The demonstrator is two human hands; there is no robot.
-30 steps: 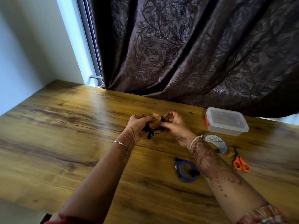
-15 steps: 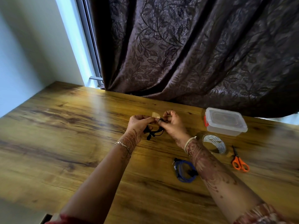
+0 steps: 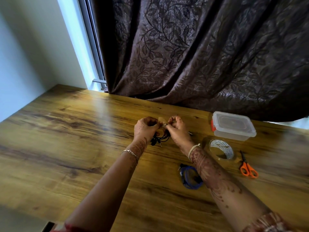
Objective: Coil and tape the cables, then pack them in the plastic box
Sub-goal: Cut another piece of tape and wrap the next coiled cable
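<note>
My left hand [image 3: 145, 128] and my right hand [image 3: 178, 131] meet over the middle of the wooden table [image 3: 66, 148]. Between them they pinch a small coil of black cable [image 3: 159, 139], whose loops and plug hang below the fingers. A short piece of brownish tape [image 3: 162, 121] sticks up between the fingertips at the top of the coil. A blue coiled cable [image 3: 189, 177] lies on the table beside my right forearm. The clear plastic box [image 3: 233, 125], lid on, with a red clip, stands at the back right.
A roll of clear tape [image 3: 220, 149] lies right of my right wrist. Orange-handled scissors [image 3: 247, 168] lie further right. A dark patterned curtain [image 3: 200, 56] hangs along the table's far edge. A wall and window frame stand at the left.
The hands have shifted slightly and the tape piece now stands upright between the fingertips, pressed closer to the black coil. Everything else on the table stays put.
</note>
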